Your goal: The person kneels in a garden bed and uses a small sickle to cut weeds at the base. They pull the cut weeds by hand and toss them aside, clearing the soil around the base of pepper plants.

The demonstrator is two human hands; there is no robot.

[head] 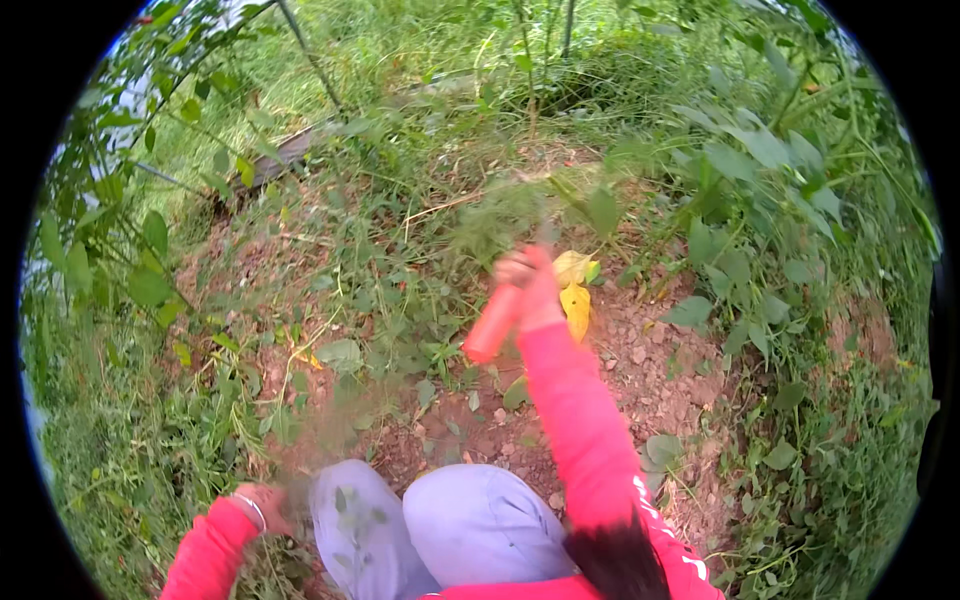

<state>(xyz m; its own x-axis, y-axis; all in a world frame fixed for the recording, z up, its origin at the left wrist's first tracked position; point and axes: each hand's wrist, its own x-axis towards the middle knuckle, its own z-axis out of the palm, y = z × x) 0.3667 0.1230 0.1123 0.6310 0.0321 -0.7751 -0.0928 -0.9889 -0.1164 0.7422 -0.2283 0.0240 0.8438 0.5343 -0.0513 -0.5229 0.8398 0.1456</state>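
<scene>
My right hand (529, 281) is wrapped around the red handle (495, 322) of a hand tool, out in front of my knees. Motion blur hides the tool's working end among the weeds (495, 217). Just right of that hand are yellow leaves (575, 307). My left hand (264, 508), with a bangle at its wrist, is low at the left beside my knee. Blurred greenery surrounds its fingers, and whether they grip any of it is unclear. Reddish, crumbly soil (652, 367) lies under and around the weeds.
Leafy plants (757, 187) lean in from the right, and more stems and leaves (150, 277) rise at the left. A weathered wooden board (285, 154) edges the soil at the back left. A thin pole (311, 56) slants up behind it. Tall grass (420, 45) grows beyond.
</scene>
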